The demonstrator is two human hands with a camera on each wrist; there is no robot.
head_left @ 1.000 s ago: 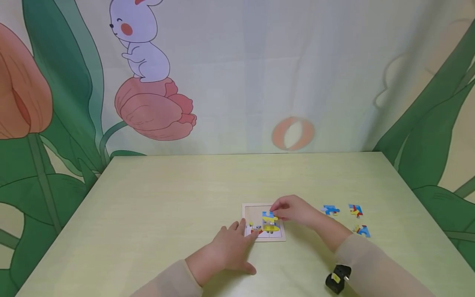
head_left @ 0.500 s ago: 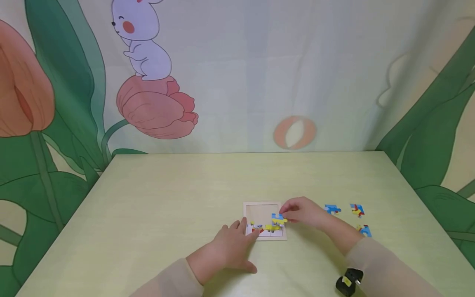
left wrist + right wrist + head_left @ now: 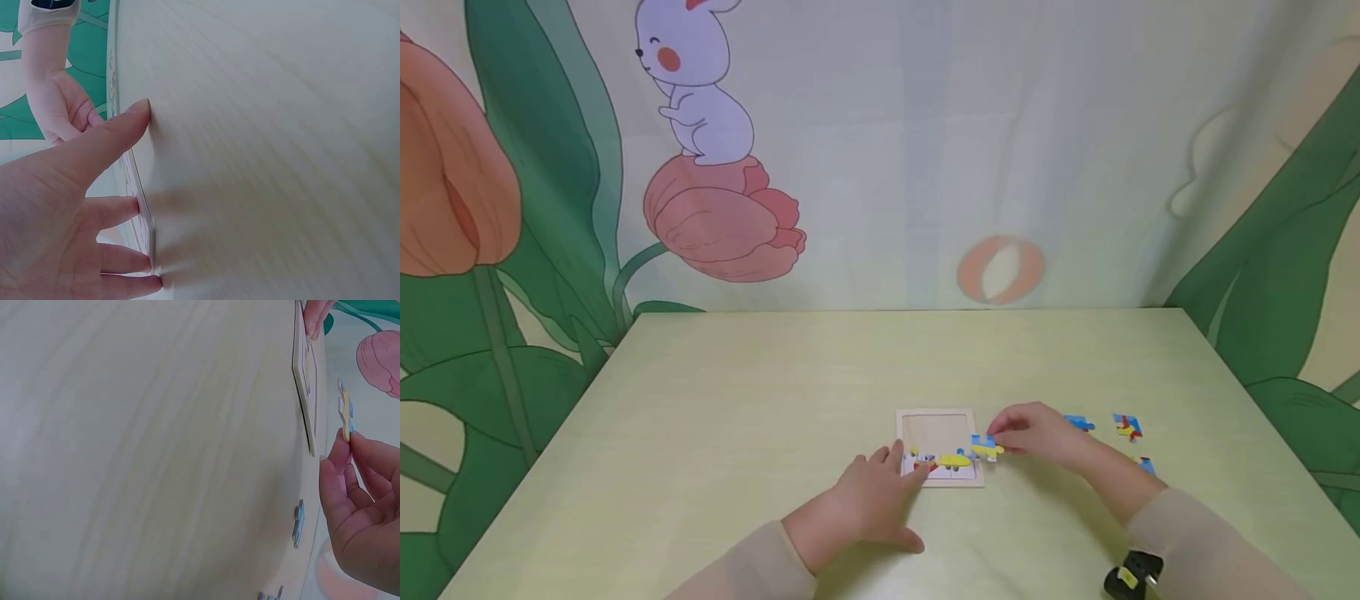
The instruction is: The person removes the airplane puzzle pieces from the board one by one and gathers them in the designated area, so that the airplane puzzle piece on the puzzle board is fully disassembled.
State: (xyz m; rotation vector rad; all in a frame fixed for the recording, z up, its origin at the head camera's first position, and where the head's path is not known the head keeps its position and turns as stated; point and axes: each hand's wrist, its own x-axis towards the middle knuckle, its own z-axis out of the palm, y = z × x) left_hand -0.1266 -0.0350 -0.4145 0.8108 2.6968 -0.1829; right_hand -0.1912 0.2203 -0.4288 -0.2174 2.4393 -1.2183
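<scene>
My right hand [image 3: 1037, 433] pinches a blue and yellow jigsaw piece [image 3: 987, 447] by its edge, over the right rim of a small wooden puzzle tray [image 3: 936, 412]. In the right wrist view the jigsaw piece [image 3: 345, 412] stands clear of the table between thumb and finger. My left hand [image 3: 874, 500] lies with fingers spread at the tray's lower left, fingertips on its rim and on the pieces there. Fitted pieces with a yellow vehicle picture [image 3: 955, 460] fill the tray's lower row; bare wood shows above them. From the left wrist, the fingers [image 3: 125, 257] touch the tray's edge.
Loose jigsaw pieces lie right of the tray: a blue one [image 3: 1078, 423], a red and yellow one [image 3: 1127, 427], and another [image 3: 1146, 465] partly behind the right forearm. A black device [image 3: 1133, 575] sits at the right wrist. A printed curtain [image 3: 865, 167] hangs behind the table.
My right hand has carried the blue and yellow jigsaw piece rightward, from over the tray's inside to its right rim. My left hand stays on the tray. The view has shifted slightly.
</scene>
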